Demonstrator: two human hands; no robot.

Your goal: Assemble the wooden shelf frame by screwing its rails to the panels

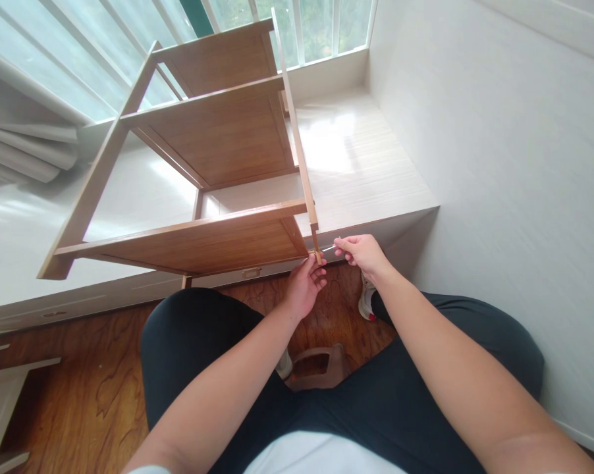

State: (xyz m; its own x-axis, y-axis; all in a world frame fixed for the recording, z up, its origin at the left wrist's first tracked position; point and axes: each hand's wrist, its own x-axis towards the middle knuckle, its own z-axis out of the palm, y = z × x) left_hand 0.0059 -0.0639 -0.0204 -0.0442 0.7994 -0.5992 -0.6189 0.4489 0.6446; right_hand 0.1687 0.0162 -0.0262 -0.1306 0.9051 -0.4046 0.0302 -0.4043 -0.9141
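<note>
A wooden shelf rack (222, 135) with three tiers stands tilted in front of me, one slim leg reaching down toward my lap. My left hand (303, 288) is curled around the low end of that leg (319, 255), with thumb and fingertips touching the wood. Just to the right, my right hand (361, 255) pinches a thin silver hex key (329, 248) between thumb and fingers. The key's far tip meets the leg beside my left fingertips. Whether it sits in a screw is too small to make out.
Behind the rack runs a pale window ledge (371, 158) with drawer fronts below. A white wall (514, 171) rises close on the right. A brown plastic stool (321, 368) shows between my legs on the wood floor (99, 368). White furniture parts (5, 401) lie at lower left.
</note>
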